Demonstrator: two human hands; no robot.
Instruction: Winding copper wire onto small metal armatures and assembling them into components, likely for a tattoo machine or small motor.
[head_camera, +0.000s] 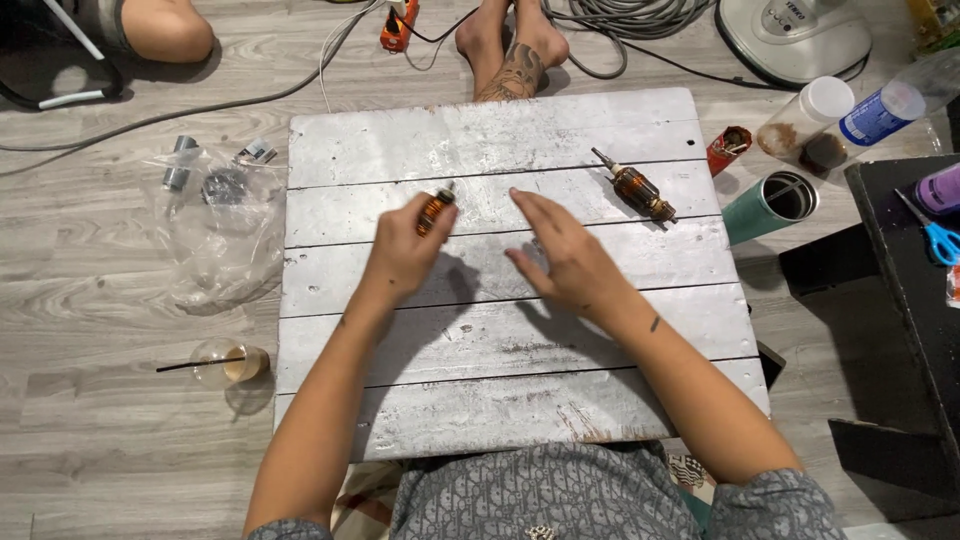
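Above a low table of whitewashed wooden planks (500, 400), two bare hands, both raised over its far half. Left hand (405, 250): fingers curled shut around a small copper-wound motor armature with an orange-brown core and a short steel shaft (434, 208), the piece sticking up and away past the thumb and fingertips, tilted toward the right hand. Right hand (565, 255): open, fingers stretched and slightly spread, palm turned inward, nothing in its grasp, just beside the left hand yet apart from the held armature.

Beyond the right hand, further right on the same planks: a second, larger copper-wound armature with a long steel shaft (636, 190), flat on the wood, set diagonally, well apart from both hands. Past the table's right edge: a teal metal cup (765, 208) on its side, a small red cylindrical can (729, 149), a clear plastic jar with a white lid (805, 118), and blue-handled scissors (938, 238) on a black surface.

Left of the left hand, down on the grey wood-look floor (120, 400): a crumpled clear plastic bag (215, 235) with small metal parts beside it. Nearer, off the left forearm: a clear plastic cup of pale brown drink with a dark straw (235, 364). Far beyond both hands: another person's bare feet (510, 45) among grey cables.
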